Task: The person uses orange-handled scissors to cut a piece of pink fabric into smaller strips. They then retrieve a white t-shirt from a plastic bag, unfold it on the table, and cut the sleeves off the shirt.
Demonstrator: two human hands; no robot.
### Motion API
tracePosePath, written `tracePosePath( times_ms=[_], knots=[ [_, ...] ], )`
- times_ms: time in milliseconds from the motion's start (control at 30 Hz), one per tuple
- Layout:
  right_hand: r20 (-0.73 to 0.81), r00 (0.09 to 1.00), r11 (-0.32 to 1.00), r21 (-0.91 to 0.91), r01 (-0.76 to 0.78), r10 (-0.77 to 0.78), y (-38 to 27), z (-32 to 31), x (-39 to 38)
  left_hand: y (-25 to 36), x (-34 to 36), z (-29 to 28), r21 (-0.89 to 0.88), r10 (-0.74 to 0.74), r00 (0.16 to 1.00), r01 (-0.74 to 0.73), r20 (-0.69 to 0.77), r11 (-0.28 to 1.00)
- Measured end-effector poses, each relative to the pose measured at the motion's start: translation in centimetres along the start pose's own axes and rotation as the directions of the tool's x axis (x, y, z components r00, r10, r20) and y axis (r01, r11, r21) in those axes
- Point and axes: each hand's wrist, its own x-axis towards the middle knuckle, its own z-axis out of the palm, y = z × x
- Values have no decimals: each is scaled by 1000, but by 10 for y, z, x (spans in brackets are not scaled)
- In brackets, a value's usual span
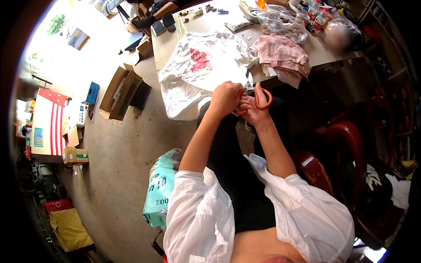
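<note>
A pair of scissors with orange-red handles point(270, 99) is in my right hand point(255, 112), one handle loop standing out past the thumb. Against its fingers, my left hand point(227, 97) is closed in a fist, and what it grips is hidden. A white T-shirt point(228, 55) with a red print is spread over the table corner just beyond both hands, one side hanging down over the edge. The scissor blades are mostly hidden by the hands and cloth. To the right of the T-shirt lies a stack of folded pink cloths point(283, 55).
Plastic bags point(283, 24) and bottles point(314, 9) crowd the right rear of the table point(186, 24). An opened cardboard box point(120, 94) stands on the floor at left. A teal plastic package point(158, 188) sits beside my left arm. Dark red wooden chairs point(346, 131) are at right.
</note>
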Motion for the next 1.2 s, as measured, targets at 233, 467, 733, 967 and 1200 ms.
tracePosePath(
  times_ms=[233, 467, 733, 967, 1200],
  knots=[
    [134, 990, 992, -111, 59, -43, 4, 3, -10, 3, -1, 3, 21, -5, 992, 8, -128, 1000],
    [143, 984, 993, -73, -97, 107, 24, 0, -38, -3, 6, 7, -48, -34, 991, 28, -128, 998],
    [47, 994, 971, -213, 105, -97, 11, 5, -10, 4, 6, 13, -344, -158, 985, 170, 62, 924],
    [275, 960, 980, -168, 103, -54, -7, -31, 15, 4, 10, 17, -176, -123, 992, 128, 40, 976],
    [48, 986, 923, -345, 169, -162, 10, -7, -1, 4, 6, 9, -281, -286, 958, 273, -3, 920]
  ],
)
